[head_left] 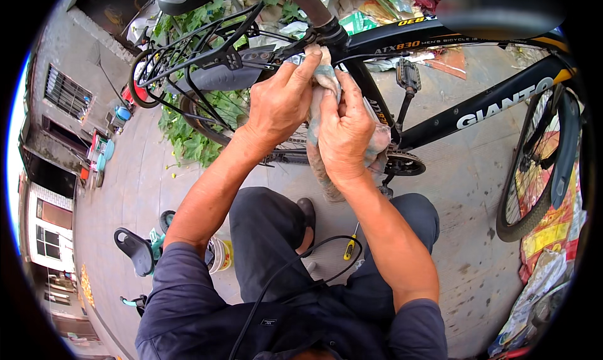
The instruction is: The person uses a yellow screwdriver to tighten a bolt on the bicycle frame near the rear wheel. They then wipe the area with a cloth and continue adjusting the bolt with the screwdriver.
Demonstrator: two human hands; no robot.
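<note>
A stained, pale cloth is bunched against the black bicycle frame, just below the seat post. My left hand presses the cloth's upper end to the frame joint with its fingertips. Close beside it on the right, my right hand pinches the same cloth between thumb and fingers. The cloth's lower part hangs down behind my right hand and hides part of the rear wheel and frame. The crank and chainring show to the right of it.
A black rear rack juts out at upper left above green leaves. The front wheel stands at right, beside plastic sacks. A yellow-handled screwdriver lies on the paving between my legs. A bucket stands at left.
</note>
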